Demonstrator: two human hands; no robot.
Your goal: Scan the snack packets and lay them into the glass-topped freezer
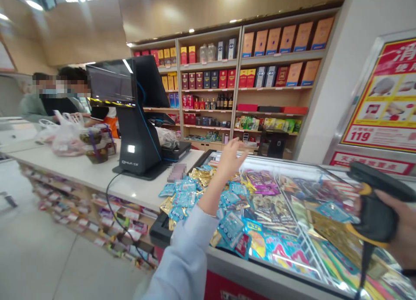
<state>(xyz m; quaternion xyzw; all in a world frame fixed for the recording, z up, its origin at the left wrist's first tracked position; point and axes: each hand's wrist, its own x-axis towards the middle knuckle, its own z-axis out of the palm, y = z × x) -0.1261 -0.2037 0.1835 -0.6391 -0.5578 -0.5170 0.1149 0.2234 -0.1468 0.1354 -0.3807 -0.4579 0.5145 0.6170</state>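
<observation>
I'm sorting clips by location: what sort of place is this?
Probably a shop checkout: a black-and-yellow handheld scanner, a black upright point-of-sale terminal, and pale wooden shelves of colourful boxed goods.

Glossy packets, matt plastic scanner

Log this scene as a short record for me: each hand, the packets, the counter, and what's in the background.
Left hand: open, stretched over the glass-topped case, nothing visible in it
Right hand: holding a black-and-yellow handheld scanner
Packets: mostly blue and gold, heaped at the case's left end
Counter: black terminal, plastic bags, dark-filled containers
Background: shelves of boxes and bottles; people at far left
</observation>
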